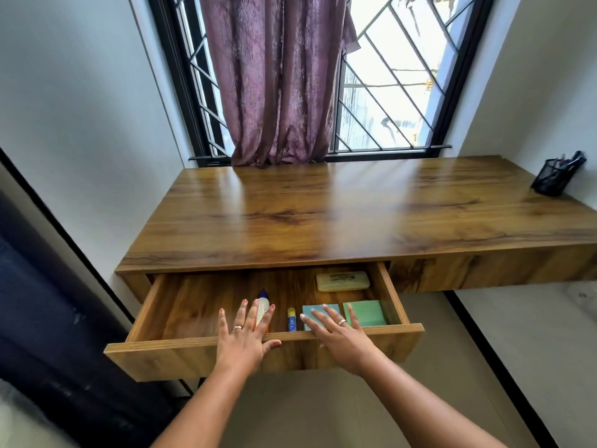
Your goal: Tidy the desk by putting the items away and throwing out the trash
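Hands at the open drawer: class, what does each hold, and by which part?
Nothing is held: the left hand and right hand lie flat, fingers spread, on the drawer front.

Drawer contents partly covered, frame edges cropped

The lower part of the white bottle (262,303) is covered by the fingers of the left hand (244,337); the blue pad (319,310) is partly overlaid by those of the right hand (339,334). The near ends of the yellow-and-blue stick (291,318) and the green pad (365,313) are hidden behind the drawer front (193,354). The print on the pale block (342,281) cannot be read, and the contents of the mesh cup (554,179) are too small to be told apart. The tabletop (323,215) is cut off at the right edge.
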Action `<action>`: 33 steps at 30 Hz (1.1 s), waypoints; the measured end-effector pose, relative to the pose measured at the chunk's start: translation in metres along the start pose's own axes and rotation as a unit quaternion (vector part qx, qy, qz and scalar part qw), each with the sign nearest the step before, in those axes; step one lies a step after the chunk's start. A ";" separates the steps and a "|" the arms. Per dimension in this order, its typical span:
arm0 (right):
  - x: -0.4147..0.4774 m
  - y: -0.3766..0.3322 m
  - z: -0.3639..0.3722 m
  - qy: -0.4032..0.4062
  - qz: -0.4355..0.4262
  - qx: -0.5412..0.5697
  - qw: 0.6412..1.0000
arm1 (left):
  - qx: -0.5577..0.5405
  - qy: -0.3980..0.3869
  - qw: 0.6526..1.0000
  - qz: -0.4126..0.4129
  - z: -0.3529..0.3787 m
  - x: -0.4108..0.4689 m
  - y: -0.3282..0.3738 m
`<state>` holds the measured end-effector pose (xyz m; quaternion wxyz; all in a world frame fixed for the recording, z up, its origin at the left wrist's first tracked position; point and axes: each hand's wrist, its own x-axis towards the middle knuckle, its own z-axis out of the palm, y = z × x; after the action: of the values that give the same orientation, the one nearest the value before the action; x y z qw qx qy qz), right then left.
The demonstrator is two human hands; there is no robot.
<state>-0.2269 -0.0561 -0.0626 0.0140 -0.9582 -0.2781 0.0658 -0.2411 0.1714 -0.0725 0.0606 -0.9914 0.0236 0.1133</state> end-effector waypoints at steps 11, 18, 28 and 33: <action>0.074 0.121 -0.029 0.009 0.232 -0.044 0.972 | 0.080 0.043 0.995 0.031 -0.051 0.111 -0.019; 0.107 0.148 -0.037 0.023 0.255 -0.115 0.960 | -0.024 -0.015 0.999 0.046 -0.070 0.165 -0.021; 0.123 0.160 -0.031 0.095 0.218 -0.184 0.954 | 0.058 0.002 0.993 0.104 -0.070 0.181 -0.028; 0.123 0.187 -0.065 -0.038 0.191 -0.076 0.978 | -0.053 -0.101 0.986 0.125 -0.108 0.219 -0.038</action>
<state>-0.0165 -0.1475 -0.0247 -0.0821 -0.9887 -0.0949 0.0826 -0.0016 0.1882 -0.0132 -0.0045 -0.9660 0.1346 0.2208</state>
